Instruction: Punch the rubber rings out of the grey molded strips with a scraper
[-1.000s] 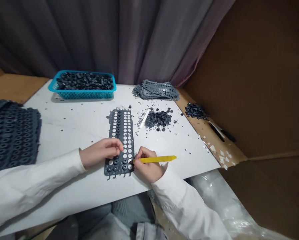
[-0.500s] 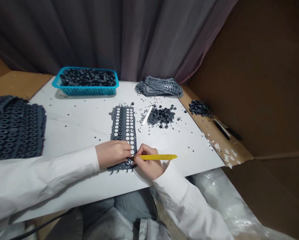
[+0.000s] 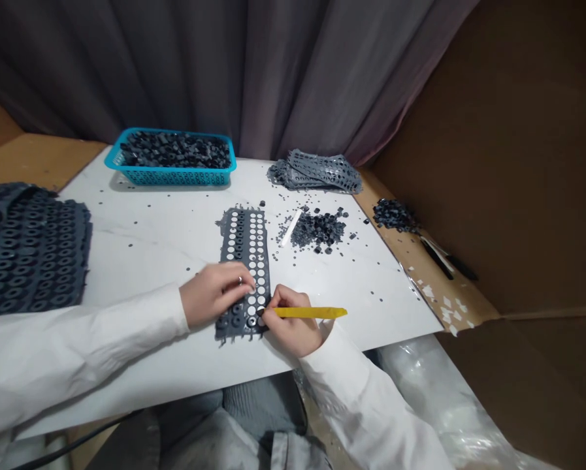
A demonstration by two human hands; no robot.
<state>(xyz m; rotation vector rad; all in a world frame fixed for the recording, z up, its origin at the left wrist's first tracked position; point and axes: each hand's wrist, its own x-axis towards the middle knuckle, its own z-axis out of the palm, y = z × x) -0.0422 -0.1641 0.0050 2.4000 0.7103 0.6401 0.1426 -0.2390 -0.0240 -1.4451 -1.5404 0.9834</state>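
Note:
A dark grey perforated rubber sheet (image 3: pixel 242 261) lies on the white table (image 3: pixel 140 241). Most of its holes show white table through them, and black rings still sit in the lowest rows. My left hand (image 3: pixel 213 295) rests with curled fingertips on the sheet's middle. My right hand (image 3: pixel 293 324) grips a yellow flat stick (image 3: pixel 312 313), its tip at a hole near the sheet's lower right corner. Part of the sheet's lower end is hidden by both hands.
A blue plastic basket (image 3: pixel 170 177) of black rings stands at the back. A stack of ringed sheets (image 3: pixel 32 251) lies at left. Grey stripped sheets (image 3: pixel 319 171), a pile of black rings (image 3: pixel 317 230) and a white stick (image 3: pixel 291 228) lie nearby. Cardboard walls the right side.
My left hand has drawn back left from the sheet's lower edge and sits higher on it. The view has shifted slightly, and the right hand stays at the sheet's lower right corner.

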